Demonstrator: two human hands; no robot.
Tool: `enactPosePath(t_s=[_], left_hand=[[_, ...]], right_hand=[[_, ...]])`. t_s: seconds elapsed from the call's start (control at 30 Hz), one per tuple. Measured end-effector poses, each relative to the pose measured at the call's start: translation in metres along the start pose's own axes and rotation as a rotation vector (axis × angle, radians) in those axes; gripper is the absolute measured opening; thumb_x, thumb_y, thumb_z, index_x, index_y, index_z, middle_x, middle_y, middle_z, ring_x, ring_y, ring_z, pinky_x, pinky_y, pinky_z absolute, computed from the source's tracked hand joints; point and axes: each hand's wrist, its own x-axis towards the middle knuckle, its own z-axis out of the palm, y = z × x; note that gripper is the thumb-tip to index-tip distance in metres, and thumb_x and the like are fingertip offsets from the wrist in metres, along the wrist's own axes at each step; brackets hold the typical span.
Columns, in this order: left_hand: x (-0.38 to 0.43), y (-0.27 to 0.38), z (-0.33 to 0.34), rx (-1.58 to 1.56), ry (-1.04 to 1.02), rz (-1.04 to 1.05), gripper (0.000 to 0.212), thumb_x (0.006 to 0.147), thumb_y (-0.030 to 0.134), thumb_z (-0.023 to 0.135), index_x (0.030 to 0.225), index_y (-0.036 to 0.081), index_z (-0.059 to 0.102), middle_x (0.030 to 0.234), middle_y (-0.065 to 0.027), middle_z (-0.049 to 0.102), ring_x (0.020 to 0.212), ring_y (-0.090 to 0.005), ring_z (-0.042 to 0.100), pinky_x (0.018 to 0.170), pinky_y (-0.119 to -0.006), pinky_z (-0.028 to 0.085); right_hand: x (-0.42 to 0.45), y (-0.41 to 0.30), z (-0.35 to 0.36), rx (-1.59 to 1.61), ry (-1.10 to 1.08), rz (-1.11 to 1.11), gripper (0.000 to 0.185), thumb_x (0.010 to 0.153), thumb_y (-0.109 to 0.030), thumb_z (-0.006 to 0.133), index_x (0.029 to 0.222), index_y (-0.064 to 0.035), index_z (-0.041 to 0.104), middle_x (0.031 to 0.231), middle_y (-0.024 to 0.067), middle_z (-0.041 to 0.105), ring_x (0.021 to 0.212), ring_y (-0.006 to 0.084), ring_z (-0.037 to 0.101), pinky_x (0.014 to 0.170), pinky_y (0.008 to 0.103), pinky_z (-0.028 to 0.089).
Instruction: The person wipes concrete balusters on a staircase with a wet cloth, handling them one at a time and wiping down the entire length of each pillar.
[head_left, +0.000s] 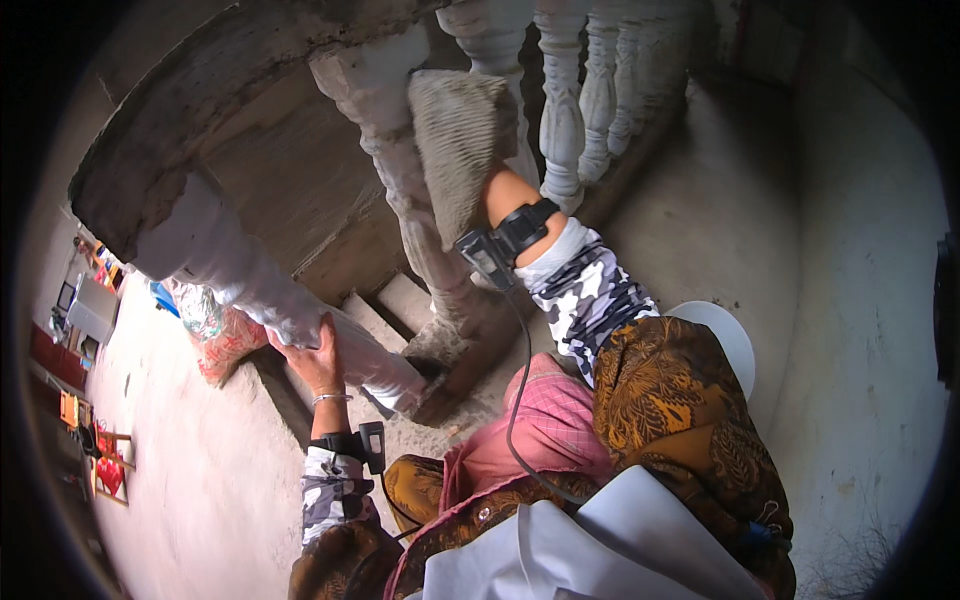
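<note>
My right hand (496, 184) is mostly hidden behind a ribbed, greyish cloth or mitt (454, 142), which lies against a white turned baluster (409, 195); whether the hand is inside it or grips it I cannot tell. My left hand (311, 360) rests around the side of a thick white newel post (285, 307), thumb and fingers spread on its surface. Both wrists carry black strapped devices with cables. A rough grey handrail (172, 112) runs above the post and the balusters.
More white balusters (561, 112) stand at the top, beside a stair wall (855, 300). Concrete steps (375, 315) lie beyond the railing. A red-and-clear plastic bag (225, 337) stands left of the post. A white round object (716, 337) is partly hidden by my right sleeve. Chairs (112, 461) stand far left.
</note>
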Motion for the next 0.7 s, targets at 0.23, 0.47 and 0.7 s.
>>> enactPosePath(t_s=[0.23,0.47,0.7], left_hand=[[-0.004,0.017,0.008,-0.082,-0.015,0.034,0.076,0.066,0.022,0.066,0.123,-0.002,0.022,0.119,-0.0207,0.034,0.109,-0.0289,0.036,0.092,-0.034,0.027],[-0.004,-0.011,-0.009,-0.085,-0.018,-0.048,0.081,0.065,0.028,0.067,0.124,-0.001,0.02,0.122,-0.0217,0.033,0.111,-0.0328,0.036,0.092,-0.036,0.029],[-0.006,0.005,0.013,-0.107,-0.026,-0.047,0.08,0.064,0.029,0.067,0.123,-0.001,0.021,0.122,-0.0214,0.032,0.112,-0.0334,0.035,0.092,-0.036,0.029]], right_hand=[[-0.002,-0.004,0.025,-0.265,0.017,-0.05,0.04,0.074,-0.033,0.047,0.107,-0.0109,0.052,0.117,0.0096,0.045,0.112,0.0268,0.036,0.093,0.0431,0.026],[-0.004,-0.043,-0.048,-0.442,-0.105,0.047,0.039,0.082,-0.03,0.039,0.113,-0.0094,0.048,0.122,0.0077,0.042,0.113,0.025,0.035,0.095,0.0434,0.023],[-0.021,-0.045,-0.065,-0.371,-0.112,0.286,0.038,0.081,-0.031,0.04,0.11,-0.0089,0.05,0.119,0.0118,0.043,0.109,0.028,0.04,0.091,0.0427,0.029]])
